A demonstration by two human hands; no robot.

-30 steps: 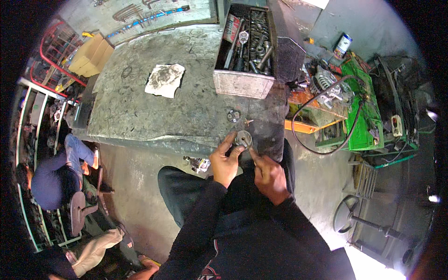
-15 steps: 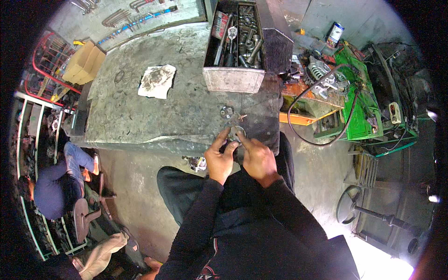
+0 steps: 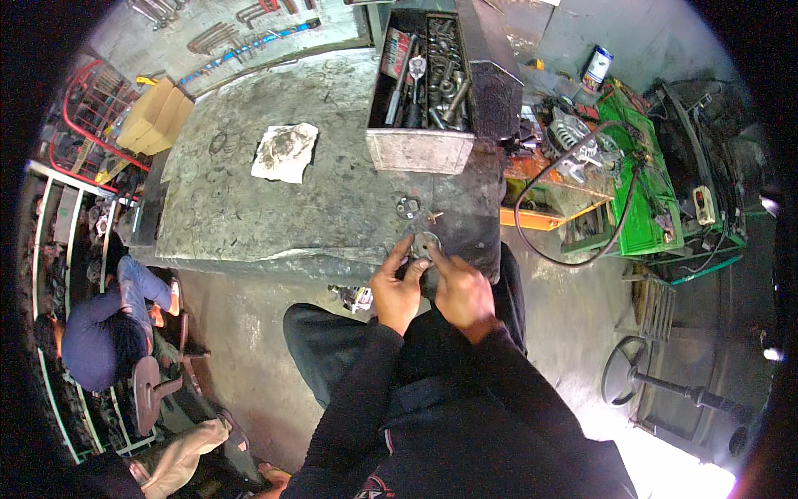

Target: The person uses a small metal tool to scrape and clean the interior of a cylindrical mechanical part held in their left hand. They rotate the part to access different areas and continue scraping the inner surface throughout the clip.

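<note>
Both my hands meet at the near edge of the workbench, around a small round grey metal part with a dark hole in its middle. My left hand grips its left side between thumb and index finger. On the other side, the fingers of my right hand close against the part; its far fingertips are partly hidden. Just beyond lies a small dark round component with shiny spots. Next to that is a little copper-coloured piece.
A metal toolbox with sockets and a ratchet stands farther back. Left of it lies a stained white cloth or paper. An alternator sits on the right beside a green machine. Another person crouches at far left.
The round part is tilted differently, so its face and hole now show. My right index finger has shifted to its right edge. The whole view has moved slightly.
</note>
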